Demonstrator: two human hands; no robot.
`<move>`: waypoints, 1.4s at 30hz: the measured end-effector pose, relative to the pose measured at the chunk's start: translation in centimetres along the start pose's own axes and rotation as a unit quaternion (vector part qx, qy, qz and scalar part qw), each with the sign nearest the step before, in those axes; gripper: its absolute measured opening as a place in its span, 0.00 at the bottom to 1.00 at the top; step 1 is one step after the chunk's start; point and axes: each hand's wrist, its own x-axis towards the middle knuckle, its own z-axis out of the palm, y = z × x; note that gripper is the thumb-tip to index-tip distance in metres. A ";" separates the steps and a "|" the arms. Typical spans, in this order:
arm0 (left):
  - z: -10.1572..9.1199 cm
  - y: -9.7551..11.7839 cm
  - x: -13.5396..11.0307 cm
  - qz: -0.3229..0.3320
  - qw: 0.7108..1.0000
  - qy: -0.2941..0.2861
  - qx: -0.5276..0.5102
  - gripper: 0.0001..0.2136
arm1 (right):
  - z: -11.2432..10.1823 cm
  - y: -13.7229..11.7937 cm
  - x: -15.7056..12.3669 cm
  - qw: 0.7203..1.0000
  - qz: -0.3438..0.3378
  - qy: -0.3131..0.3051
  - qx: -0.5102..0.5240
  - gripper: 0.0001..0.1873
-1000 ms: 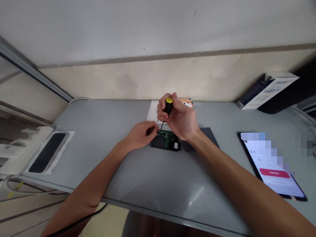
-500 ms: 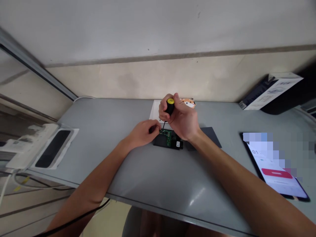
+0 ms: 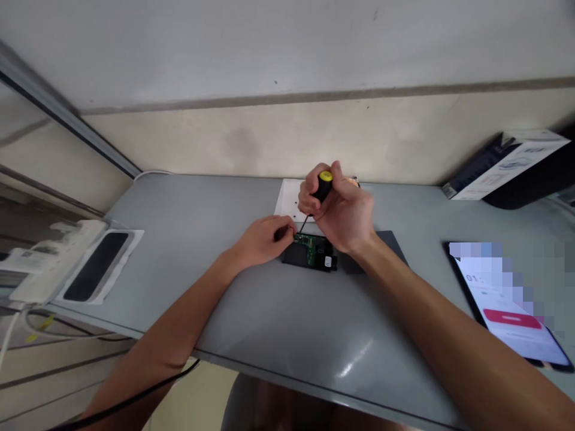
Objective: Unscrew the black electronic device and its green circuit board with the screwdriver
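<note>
My right hand point(image 3: 339, 209) is wrapped round a screwdriver point(image 3: 322, 187) with a black handle and a yellow end cap. Its thin shaft slants down and left to the upper-left corner of an opened black phone-sized device point(image 3: 309, 251). A green circuit board point(image 3: 311, 244) shows inside the device, with a small white label point(image 3: 327, 261) near its right end. At that same corner, my left hand point(image 3: 265, 239) is closed, thumb and fingers gripping the edge. The screwdriver's tip and the fingertips meet closely, so the exact contact there is hard to see.
A flat dark panel point(image 3: 390, 248) lies right of the device, partly under my right wrist. Behind is a white sheet point(image 3: 287, 200) with small dark specks. A lit tablet point(image 3: 507, 305), a box point(image 3: 507, 164), a black phone point(image 3: 96, 266) and a power strip point(image 3: 58, 257) also occupy the table.
The screwdriver handle has tipped to the right, and my right hand has shifted right with it. The shaft slants more than before. My left hand stays at the device's corner.
</note>
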 end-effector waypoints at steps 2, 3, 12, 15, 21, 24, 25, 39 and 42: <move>0.0 0.0 0.0 -0.001 1.000 -0.002 0.005 0.10 | 0.1 0.0 0.0 1.000 0.003 0.006 0.000 0.30; 0.0 0.1 0.0 -0.002 1.000 -0.004 0.006 0.10 | 0.2 0.0 0.0 1.000 0.006 0.009 -0.001 0.30; -0.1 0.2 0.0 -0.006 1.000 -0.006 0.007 0.10 | 0.3 -0.2 -0.1 0.999 0.020 0.024 -0.017 0.31; -0.1 0.2 0.0 -0.006 1.000 -0.008 0.006 0.10 | 0.4 -0.1 -0.1 1.000 0.013 0.022 -0.009 0.31; 0.0 0.1 0.0 -0.010 1.000 -0.008 0.009 0.10 | 0.4 -0.2 -0.1 0.999 0.020 0.028 -0.014 0.31; 0.0 0.1 0.0 -0.008 1.000 -0.008 0.005 0.10 | 0.3 -0.2 0.0 1.000 0.005 0.019 -0.006 0.31; -0.1 0.2 0.0 -0.008 1.000 -0.008 0.005 0.10 | 0.4 -0.1 -0.1 1.000 -0.001 0.016 0.001 0.31; -0.1 0.3 0.0 -0.010 1.000 -0.008 -0.003 0.09 | 0.3 0.3 -0.1 0.999 0.005 0.035 -0.001 0.30; -0.1 0.2 0.0 -0.012 1.000 -0.008 -0.002 0.09 | 0.4 0.2 -0.1 0.999 0.010 0.032 0.000 0.31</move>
